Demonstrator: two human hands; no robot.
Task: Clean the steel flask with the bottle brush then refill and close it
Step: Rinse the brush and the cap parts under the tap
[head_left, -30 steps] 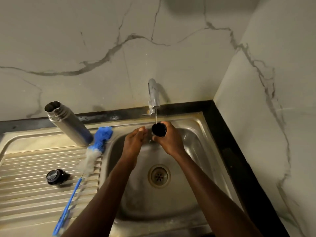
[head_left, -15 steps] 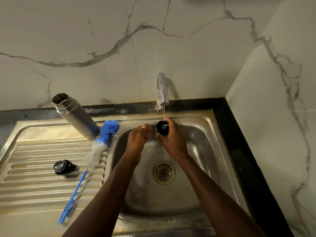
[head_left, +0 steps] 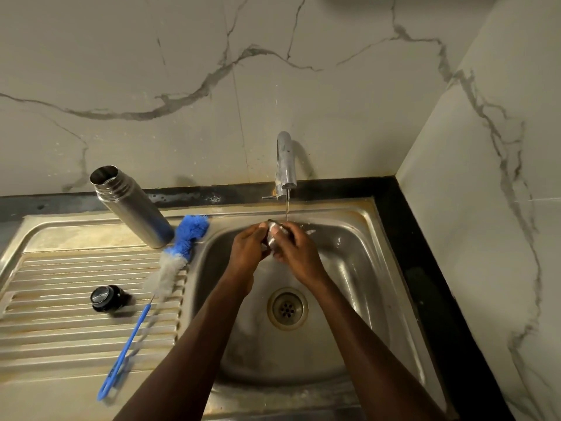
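We find no text, label, brand, number or sign that we can read anywhere in this view. The steel flask [head_left: 131,206], standing near the back edge of the draining board, shows us only bare metal, and the top of the black cap [head_left: 104,299] lying on the ridges carries nothing we can make out. There is a dark mark low on the handle of the bottle brush [head_left: 158,287], too small for us to tell whether it is lettering.
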